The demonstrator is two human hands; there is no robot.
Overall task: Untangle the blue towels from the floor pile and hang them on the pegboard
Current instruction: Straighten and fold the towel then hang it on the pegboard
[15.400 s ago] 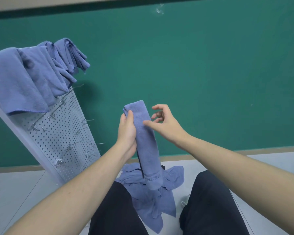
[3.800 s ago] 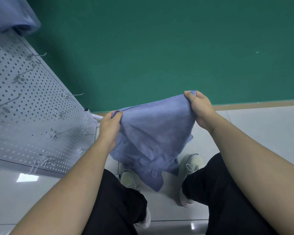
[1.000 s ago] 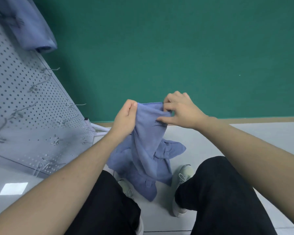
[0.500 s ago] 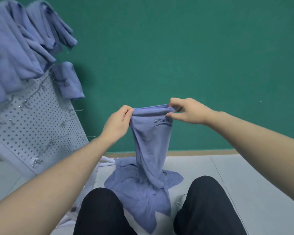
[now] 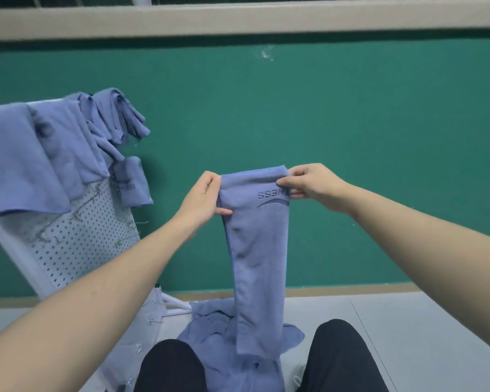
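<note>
Towel, folded into a narrow blue strip, hung upright between the hands, its logo end uppermost; half a second earlier it was bunched and dragging in the floor pile, which its lower end now cleared. Left hand and right hand each pinched a top corner. It appeared ready for the pegboard, where several towels already hung.

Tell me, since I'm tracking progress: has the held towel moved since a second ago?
Yes. The held towel has risen from the floor pile, now hanging straight.
</note>
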